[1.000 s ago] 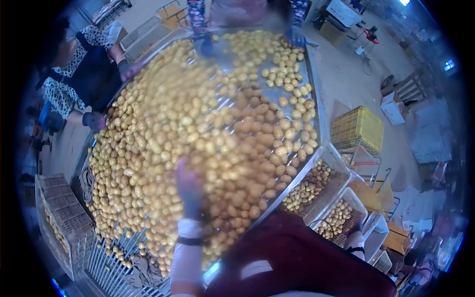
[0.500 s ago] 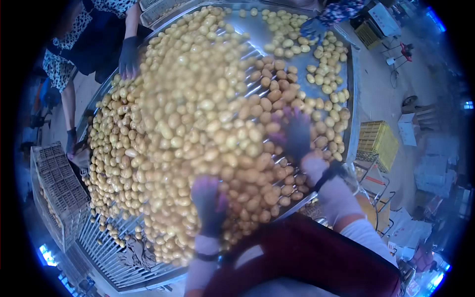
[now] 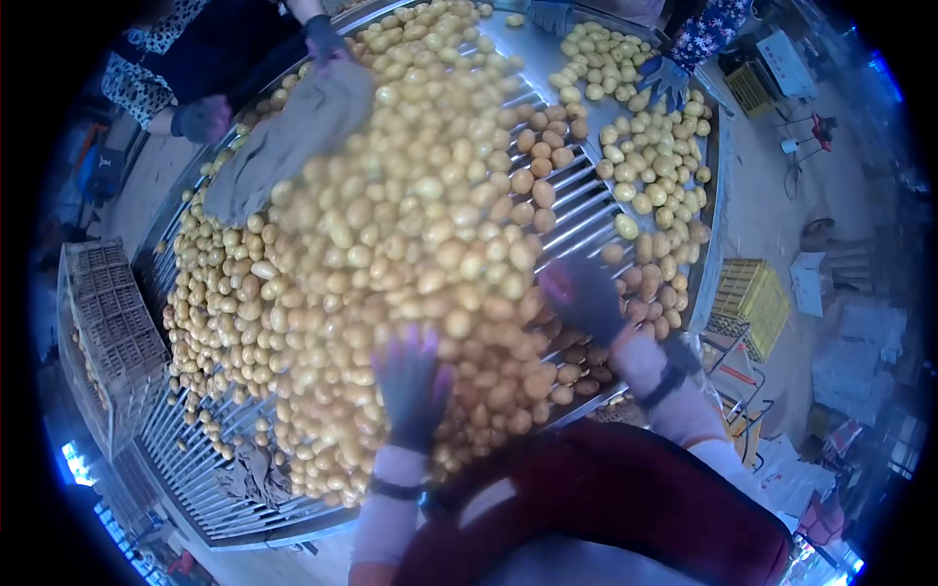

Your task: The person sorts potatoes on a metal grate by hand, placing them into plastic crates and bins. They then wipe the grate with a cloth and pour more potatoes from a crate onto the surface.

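A big heap of yellow and brown potatoes (image 3: 332,293) covers a slatted metal sorting table (image 3: 576,210). On the near side of the heap, my left hand (image 3: 410,386), in a grey glove with purple fingertips, lies on the potatoes with its fingers spread. My right hand (image 3: 586,298), gloved alike, is at the right edge of the heap beside the bare bars. It is turned so that its fingers are mostly hidden, and I cannot see whether it holds a potato. Browner potatoes (image 3: 508,386) lie between my two hands.
A co-worker's gloved hand (image 3: 327,41) at the upper left holds a grey cloth (image 3: 293,137) over the heap. Another person's glove (image 3: 666,80) reaches over potatoes at the upper right. Crates stand at both sides: a brown crate (image 3: 112,322) and a yellow crate (image 3: 750,298).
My right hand has moved down and turned, and more bars show beyond it. My left hand stays on the heap. The co-worker at upper left has brought a grey cloth over the potatoes.
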Tool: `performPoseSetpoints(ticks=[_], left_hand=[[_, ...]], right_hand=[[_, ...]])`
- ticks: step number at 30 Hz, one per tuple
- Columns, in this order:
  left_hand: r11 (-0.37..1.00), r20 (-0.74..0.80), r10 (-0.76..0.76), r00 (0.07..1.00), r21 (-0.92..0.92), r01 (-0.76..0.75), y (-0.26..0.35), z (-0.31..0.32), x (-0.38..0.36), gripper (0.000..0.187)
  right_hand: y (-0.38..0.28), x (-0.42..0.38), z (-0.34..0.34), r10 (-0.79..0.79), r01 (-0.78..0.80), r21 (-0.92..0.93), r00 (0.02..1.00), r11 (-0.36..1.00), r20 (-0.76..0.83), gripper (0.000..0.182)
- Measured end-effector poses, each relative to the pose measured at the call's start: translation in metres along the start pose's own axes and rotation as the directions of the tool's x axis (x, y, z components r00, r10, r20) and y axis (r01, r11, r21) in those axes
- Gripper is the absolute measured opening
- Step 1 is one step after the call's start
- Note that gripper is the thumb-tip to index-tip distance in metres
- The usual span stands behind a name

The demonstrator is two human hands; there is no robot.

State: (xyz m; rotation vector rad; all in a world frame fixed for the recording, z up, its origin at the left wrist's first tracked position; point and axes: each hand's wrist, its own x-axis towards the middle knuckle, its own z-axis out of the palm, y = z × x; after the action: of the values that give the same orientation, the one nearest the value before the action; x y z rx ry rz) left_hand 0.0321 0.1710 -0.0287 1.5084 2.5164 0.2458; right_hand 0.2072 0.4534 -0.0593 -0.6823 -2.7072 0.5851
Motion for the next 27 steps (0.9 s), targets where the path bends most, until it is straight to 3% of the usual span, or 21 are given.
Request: performPoseSetpoints(ticks=[2, 7, 10, 11, 12, 14, 15, 18, 19, 23, 26, 27], left_hand=[[1.000, -0.026, 0.029, 0.999, -0.004, -0.029, -0.006, 0.006, 0.013, 0.065], [0.990, -0.109, 0.026, 0.994, 0.138, -0.010, -0.010, 0.027, 0.056, 0.063], [0.788, -0.396, 0.240, 0.886, 0.613, 0.061, -0.030, 0.070, 0.077, 0.061], [0.978, -0.082, -0.096, 0.992, -0.196, 0.079, -0.008, 0.020, 0.072, 0.055], [0.912, -0.135, -0.118, 0.984, -0.407, 0.053, -0.009, 0.015, 0.064, 0.052], [0.649, -0.219, -0.206, 0.954, -0.760, -0.034, -0.012, 0.013, 0.035, 0.047], [0.682, -0.298, -0.201, 0.933, -0.726, -0.085, 0.003, -0.006, 0.016, 0.043], [0.910, 0.063, -0.181, 0.981, -0.367, 0.191, 0.035, -0.026, -0.034, 0.046], [0.913, 0.059, -0.168, 0.984, -0.367, 0.178, 0.029, -0.007, -0.047, 0.048], [0.924, 0.009, -0.150, 0.989, -0.353, 0.144, 0.023, 0.029, -0.078, 0.046], [0.910, -0.007, -0.152, 0.988, -0.392, 0.137, 0.016, 0.033, -0.085, 0.045], [0.900, -0.008, -0.153, 0.988, -0.414, 0.136, 0.013, 0.035, -0.086, 0.045]], right_hand=[[-0.035, -0.048, 0.005, 0.274, -0.302, 0.267, 0.952, 0.915, 0.138, 0.024], [-0.056, -0.080, 0.022, 0.058, -0.067, 0.150, 0.996, 0.986, 0.064, 0.033], [-0.047, -0.081, 0.024, 0.029, -0.053, 0.162, 0.989, 0.985, 0.147, 0.039], [-0.042, -0.079, 0.021, 0.035, -0.072, 0.184, 0.979, 0.980, 0.200, 0.042], [-0.040, -0.081, 0.018, 0.078, -0.102, 0.189, 0.989, 0.977, 0.129, 0.042], [-0.033, -0.077, 0.013, 0.150, -0.146, 0.203, 0.989, 0.968, -0.001, 0.043], [-0.047, -0.066, -0.009, 0.181, -0.176, 0.115, 0.983, 0.978, -0.034, 0.045], [-0.074, -0.037, -0.022, 0.201, -0.188, 0.187, 0.978, 0.964, -0.052, 0.043], [-0.066, -0.032, -0.002, 0.030, -0.021, 0.141, 0.998, 0.990, -0.062, 0.043], [-0.075, -0.004, 0.038, 0.214, -0.229, 0.001, 0.912, 0.973, 0.350, 0.054], [-0.060, 0.006, 0.049, 0.106, -0.159, 0.116, 0.924, 0.980, 0.368, 0.058], [-0.059, 0.000, 0.048, 0.065, -0.110, 0.170, 0.966, 0.979, 0.249, 0.059]])
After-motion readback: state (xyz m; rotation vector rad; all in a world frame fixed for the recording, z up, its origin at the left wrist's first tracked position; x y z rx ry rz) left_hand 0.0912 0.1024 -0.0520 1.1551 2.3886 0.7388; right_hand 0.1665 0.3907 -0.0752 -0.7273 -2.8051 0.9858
